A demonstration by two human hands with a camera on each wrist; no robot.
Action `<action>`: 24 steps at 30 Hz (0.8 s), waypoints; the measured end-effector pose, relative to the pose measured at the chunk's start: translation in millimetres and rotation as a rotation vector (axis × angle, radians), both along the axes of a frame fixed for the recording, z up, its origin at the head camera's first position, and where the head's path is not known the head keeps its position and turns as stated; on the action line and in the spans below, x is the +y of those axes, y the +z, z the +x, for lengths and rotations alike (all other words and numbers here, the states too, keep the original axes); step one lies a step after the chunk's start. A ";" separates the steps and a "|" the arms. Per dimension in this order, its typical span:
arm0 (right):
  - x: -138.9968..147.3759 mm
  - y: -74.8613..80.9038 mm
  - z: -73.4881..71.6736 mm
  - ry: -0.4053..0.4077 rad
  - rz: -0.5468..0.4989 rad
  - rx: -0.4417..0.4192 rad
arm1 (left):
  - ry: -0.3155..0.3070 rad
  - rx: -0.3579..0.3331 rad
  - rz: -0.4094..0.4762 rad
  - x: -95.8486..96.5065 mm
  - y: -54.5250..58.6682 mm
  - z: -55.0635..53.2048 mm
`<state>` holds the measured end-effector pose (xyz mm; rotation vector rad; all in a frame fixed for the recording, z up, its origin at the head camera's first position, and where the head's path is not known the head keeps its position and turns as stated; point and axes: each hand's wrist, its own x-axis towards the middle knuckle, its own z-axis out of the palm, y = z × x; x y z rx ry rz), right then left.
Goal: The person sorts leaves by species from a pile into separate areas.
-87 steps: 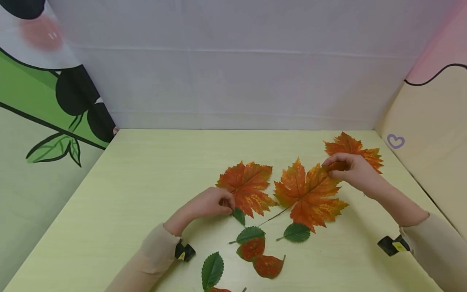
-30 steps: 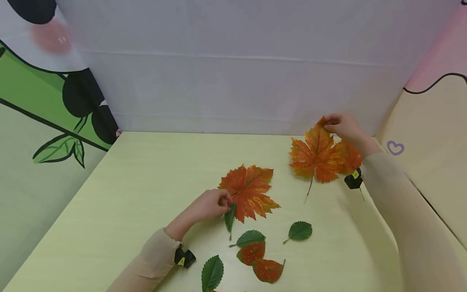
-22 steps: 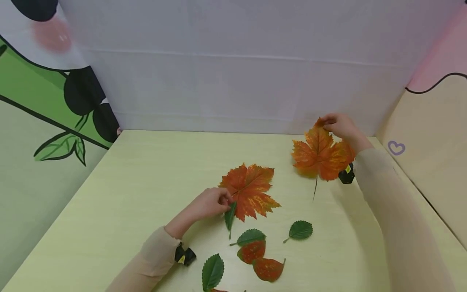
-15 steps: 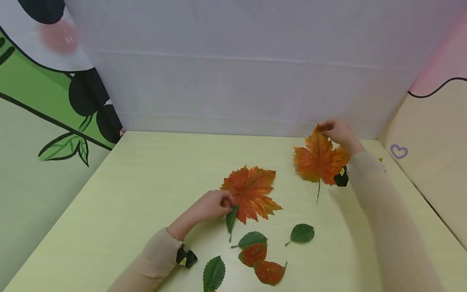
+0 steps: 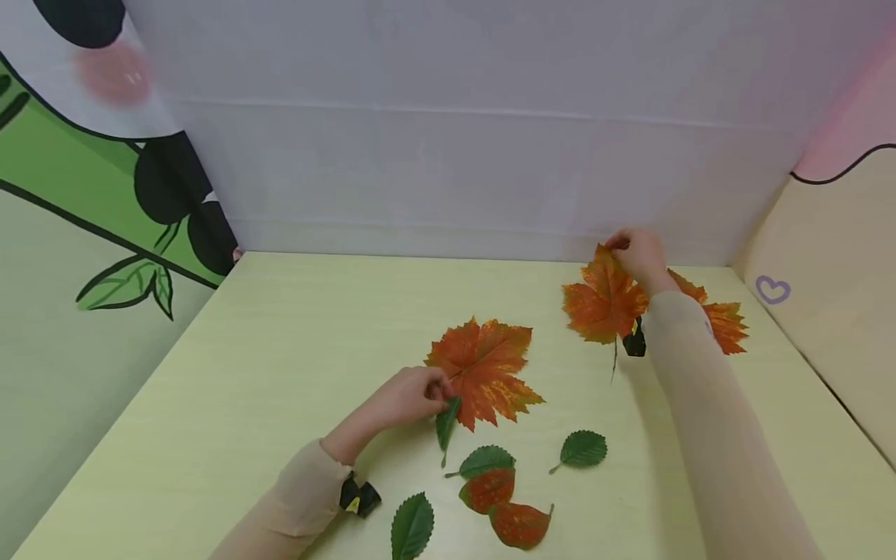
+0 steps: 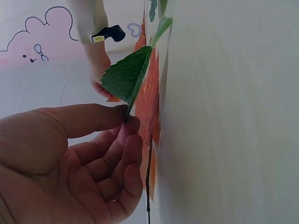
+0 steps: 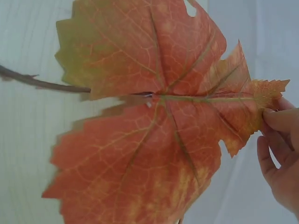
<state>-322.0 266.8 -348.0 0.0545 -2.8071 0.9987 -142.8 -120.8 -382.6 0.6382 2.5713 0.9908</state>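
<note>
A pale yellow desk [image 5: 315, 311] runs back to a greyish cloth wall [image 5: 455, 155]. Near its far edge I see the right hand [image 5: 638, 255] pinching a big maple leaf [image 5: 603, 299] by the tip: jagged, orange-red, yellow-veined, olive toward the rim, with a thin brown stem [image 7: 42, 84]. Closer in, the left hand [image 5: 413, 397] pinches a small green leaf [image 5: 446, 424], saw-edged, near another orange leaf [image 5: 483, 369].

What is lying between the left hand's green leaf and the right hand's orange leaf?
In the head view: another orange leaf, then a stretch of bare table.
</note>
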 end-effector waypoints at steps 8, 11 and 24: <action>-4.5 -10.4 -5.9 0.035 0.065 -0.052 | -0.003 -0.001 0.003 -0.5 -1.3 -0.7; -4.6 -13.8 -7.4 0.049 0.102 -0.075 | -0.003 0.000 0.002 -1.1 -0.6 -0.7; -17.1 -8.0 15.8 0.064 0.089 -0.164 | -0.024 -0.007 -0.017 -9.9 -0.8 6.4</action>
